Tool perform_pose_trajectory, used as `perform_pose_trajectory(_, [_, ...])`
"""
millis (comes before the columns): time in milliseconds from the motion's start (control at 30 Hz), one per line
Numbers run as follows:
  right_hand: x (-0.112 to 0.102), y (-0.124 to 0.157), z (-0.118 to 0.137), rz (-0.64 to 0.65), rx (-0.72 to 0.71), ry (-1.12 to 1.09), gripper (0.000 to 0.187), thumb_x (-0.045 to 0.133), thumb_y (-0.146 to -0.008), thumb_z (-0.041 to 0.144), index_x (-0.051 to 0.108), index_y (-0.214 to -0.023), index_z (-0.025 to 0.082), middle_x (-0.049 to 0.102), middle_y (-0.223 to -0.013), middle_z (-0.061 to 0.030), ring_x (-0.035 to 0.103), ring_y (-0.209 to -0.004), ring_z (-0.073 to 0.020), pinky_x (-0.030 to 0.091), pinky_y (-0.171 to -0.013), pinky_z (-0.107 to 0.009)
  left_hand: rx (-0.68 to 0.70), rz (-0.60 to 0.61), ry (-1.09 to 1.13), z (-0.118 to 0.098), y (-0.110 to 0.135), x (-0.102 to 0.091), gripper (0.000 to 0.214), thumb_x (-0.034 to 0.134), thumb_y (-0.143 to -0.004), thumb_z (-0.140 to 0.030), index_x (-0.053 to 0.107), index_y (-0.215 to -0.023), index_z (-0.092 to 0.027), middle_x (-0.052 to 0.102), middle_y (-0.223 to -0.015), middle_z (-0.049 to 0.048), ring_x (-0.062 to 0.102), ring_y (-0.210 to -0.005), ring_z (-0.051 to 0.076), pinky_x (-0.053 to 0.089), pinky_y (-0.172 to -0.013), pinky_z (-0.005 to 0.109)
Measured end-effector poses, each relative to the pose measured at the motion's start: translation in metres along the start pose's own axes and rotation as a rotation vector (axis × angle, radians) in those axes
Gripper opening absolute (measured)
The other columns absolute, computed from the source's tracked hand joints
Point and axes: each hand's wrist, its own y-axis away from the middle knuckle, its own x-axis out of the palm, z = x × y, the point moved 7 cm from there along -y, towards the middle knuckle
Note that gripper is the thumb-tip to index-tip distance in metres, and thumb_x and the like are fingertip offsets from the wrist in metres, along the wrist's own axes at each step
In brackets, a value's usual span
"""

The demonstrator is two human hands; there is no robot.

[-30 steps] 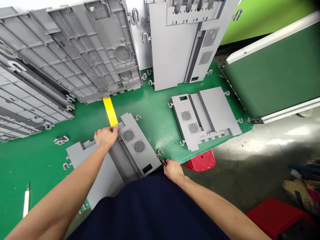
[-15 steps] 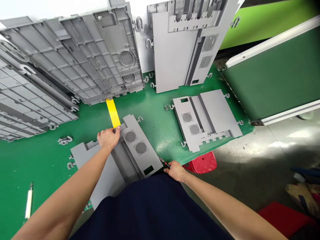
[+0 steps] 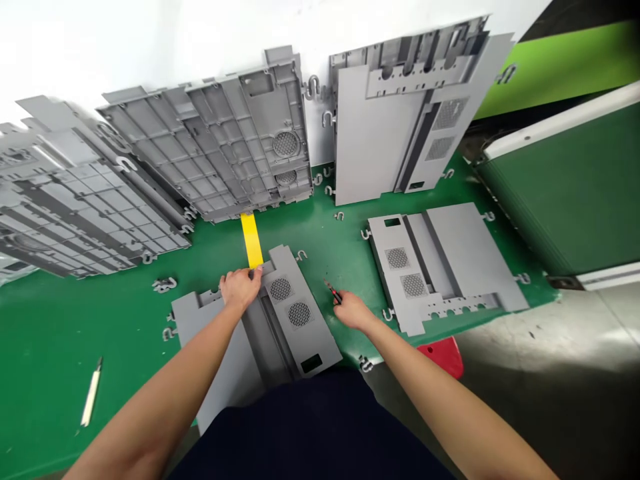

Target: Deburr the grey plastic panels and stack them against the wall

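My left hand (image 3: 241,289) grips the upper edge of a grey moulded plastic panel (image 3: 265,340) with two round mesh vents, its fingertips next to a yellow tape strip (image 3: 251,240). My right hand (image 3: 353,311) pinches a small red-handled tool with a dark tip (image 3: 334,292). It is above the green work mat (image 3: 320,227), to the right of the panel and not touching it. Small grey plastic hook pieces (image 3: 301,255) lie loose near the panel's top corner.
More grey panels lie around: a vented one (image 3: 465,260) to the right, an upright-looking one (image 3: 375,147) at the back, and ribbed ones (image 3: 215,150) at back left. A white-handled knife (image 3: 91,399) lies on the mat. A white-edged green board (image 3: 565,190) stands at right.
My right hand has moved up and right, away from the panel's lower corner, with the tool still in it. My left hand stays on the panel, and the view has shifted.
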Motion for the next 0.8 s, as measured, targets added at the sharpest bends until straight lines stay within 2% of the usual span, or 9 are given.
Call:
perform_pose_trajectory(133, [-0.006, -0.035, 0.049, 0.037, -0.001, 0.083, 0.028, 0.064, -0.086, 0.022, 0.068, -0.113, 0.014, 0.075, -0.113, -0.0187, 0.072, -0.099, -0.0279, 0.052, -0.076, -0.032, 0.007, -0.006, 0.012, 0.001, 0.002, 0.0, 0.072, 0.025, -0.098, -0.065, 0.079, -0.11, -0.019, 0.077, -0.12, 0.0186, 0.061, -0.121, 0.039, 0.038, -0.11, 0.054])
perform_pose_trajectory(267, [-0.002, -0.053, 0.075, 0.075, -0.016, 0.108, 0.031, 0.066, -0.087, 0.027, 0.069, -0.115, 0.012, 0.075, -0.114, -0.0179, 0.072, -0.102, -0.0268, 0.055, -0.083, -0.035, 0.008, -0.007, 0.023, 0.002, 0.003, 0.0, 0.072, 0.027, -0.098, -0.065, 0.079, -0.109, -0.018, 0.076, -0.119, 0.0187, 0.06, -0.122, 0.039, 0.036, -0.114, 0.055])
perform_pose_trajectory(533, [0.005, -0.056, 0.078, 0.124, -0.016, 0.07, 0.03, 0.062, -0.085, 0.024, 0.071, -0.11, 0.012, 0.078, -0.092, -0.0156, 0.075, -0.081, -0.0266, 0.052, -0.066, -0.029, 0.014, -0.013, 0.031, 0.002, 0.004, 0.0, 0.073, 0.026, -0.098, -0.065, 0.079, -0.11, -0.016, 0.076, -0.119, 0.0191, 0.059, -0.123, 0.038, 0.034, -0.117, 0.056])
perform_pose_trajectory(800, [0.002, -0.053, 0.084, 0.114, 0.0, 0.098, 0.033, 0.065, -0.084, 0.023, 0.071, -0.114, 0.01, 0.078, -0.099, -0.0168, 0.075, -0.088, -0.0272, 0.055, -0.074, -0.032, 0.019, -0.021, 0.052, 0.003, 0.003, 0.001, 0.072, 0.028, -0.098, -0.064, 0.079, -0.111, -0.015, 0.076, -0.12, 0.0197, 0.059, -0.122, 0.039, 0.034, -0.117, 0.057])
